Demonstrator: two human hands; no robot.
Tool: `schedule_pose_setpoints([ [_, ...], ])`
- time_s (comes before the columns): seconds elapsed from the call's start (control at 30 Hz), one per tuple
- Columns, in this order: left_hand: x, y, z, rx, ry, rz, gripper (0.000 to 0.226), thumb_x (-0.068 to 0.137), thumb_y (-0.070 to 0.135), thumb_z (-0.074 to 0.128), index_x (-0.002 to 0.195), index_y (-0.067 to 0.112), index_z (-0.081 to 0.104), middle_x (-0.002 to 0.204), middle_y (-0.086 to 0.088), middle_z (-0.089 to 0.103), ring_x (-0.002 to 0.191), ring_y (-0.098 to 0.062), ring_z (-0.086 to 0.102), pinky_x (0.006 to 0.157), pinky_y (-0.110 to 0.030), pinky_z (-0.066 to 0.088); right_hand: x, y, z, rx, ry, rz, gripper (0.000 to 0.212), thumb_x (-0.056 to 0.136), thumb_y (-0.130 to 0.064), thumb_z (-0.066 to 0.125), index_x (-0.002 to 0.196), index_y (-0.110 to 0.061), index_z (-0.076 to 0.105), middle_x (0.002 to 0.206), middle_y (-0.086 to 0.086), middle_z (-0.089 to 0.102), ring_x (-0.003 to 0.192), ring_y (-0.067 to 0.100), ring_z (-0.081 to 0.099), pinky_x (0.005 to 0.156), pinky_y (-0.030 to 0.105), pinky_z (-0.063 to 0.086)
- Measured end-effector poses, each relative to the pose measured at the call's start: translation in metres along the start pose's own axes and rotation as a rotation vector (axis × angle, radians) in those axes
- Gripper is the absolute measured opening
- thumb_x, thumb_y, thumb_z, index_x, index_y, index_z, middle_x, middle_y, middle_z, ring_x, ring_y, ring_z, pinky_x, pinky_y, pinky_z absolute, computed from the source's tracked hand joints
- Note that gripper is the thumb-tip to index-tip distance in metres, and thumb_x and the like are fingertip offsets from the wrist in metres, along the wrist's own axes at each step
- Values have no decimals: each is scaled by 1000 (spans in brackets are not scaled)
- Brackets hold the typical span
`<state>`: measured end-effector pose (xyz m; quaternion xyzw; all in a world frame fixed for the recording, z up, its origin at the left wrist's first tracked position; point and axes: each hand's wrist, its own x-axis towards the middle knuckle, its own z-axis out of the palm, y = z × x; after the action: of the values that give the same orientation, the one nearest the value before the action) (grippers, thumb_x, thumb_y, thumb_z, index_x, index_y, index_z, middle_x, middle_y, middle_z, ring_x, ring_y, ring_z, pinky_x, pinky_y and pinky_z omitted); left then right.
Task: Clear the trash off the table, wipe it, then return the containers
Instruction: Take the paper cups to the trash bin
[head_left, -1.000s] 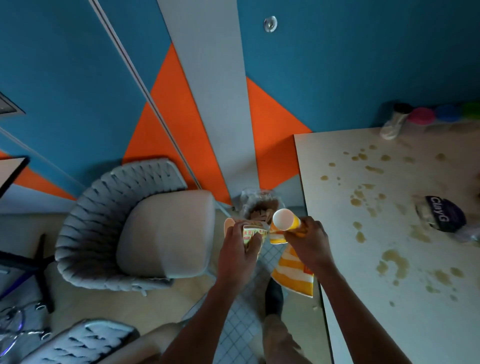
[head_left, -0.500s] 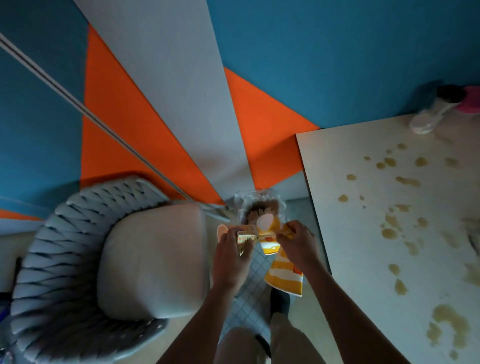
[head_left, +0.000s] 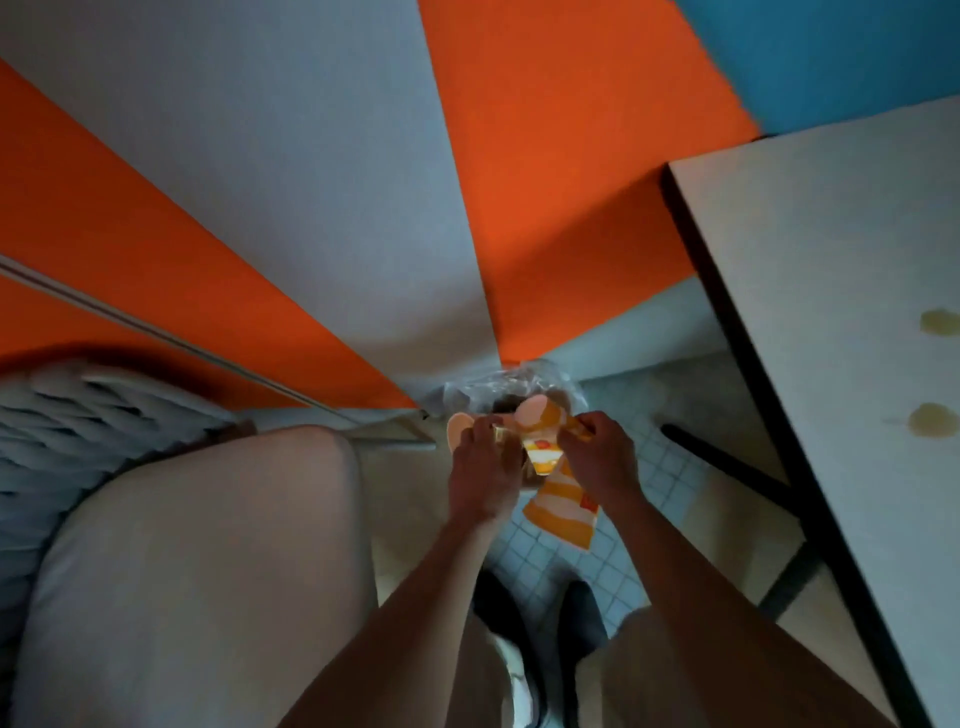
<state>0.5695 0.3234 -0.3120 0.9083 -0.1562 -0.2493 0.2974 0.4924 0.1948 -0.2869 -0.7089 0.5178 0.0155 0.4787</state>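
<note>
Both hands lowered toward bin bag (head_left: 511, 387); left hand (head_left: 480, 470), right hand (head_left: 597, 457) pinching striped orange cups (head_left: 540, 436).

The cups (head_left: 540, 431) in my fingers (head_left: 485, 431) look like thin paper, matt, printed in orange and white stripes, and so does the wrapper (head_left: 563, 512) hanging below them. The bin liner (head_left: 488, 387) is clear, crinkly plastic with a shine. My counter (head_left: 841, 270) is smooth, pale and matt, blotched with glossy spills (head_left: 932, 420). The chair (head_left: 197, 545) cushion is soft matt cloth. The floor (head_left: 670, 467) has small tiles.
</note>
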Motion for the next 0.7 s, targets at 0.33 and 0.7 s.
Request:
schedule_pose_setpoints([
  [0.33, 151, -114, 150, -184, -41, -56, 48, 104, 39, 40, 150, 29, 35, 145, -10, 49, 132, -33, 49, 106, -47, 42, 181, 98, 156, -130, -35, -151, 31, 83, -28, 66, 112, -17, 64, 113, 5, 64, 104, 27, 60, 84, 36, 47],
  [0.7, 212, -165, 236, -192, -77, -100, 55, 105, 33, 41, 155, 15, 26, 160, -13, 32, 148, -33, 29, 119, -51, 26, 278, 174, 239, -269, -132, -145, 40, 104, -39, 42, 139, -20, 49, 140, 10, 53, 129, 30, 50, 105, 38, 37],
])
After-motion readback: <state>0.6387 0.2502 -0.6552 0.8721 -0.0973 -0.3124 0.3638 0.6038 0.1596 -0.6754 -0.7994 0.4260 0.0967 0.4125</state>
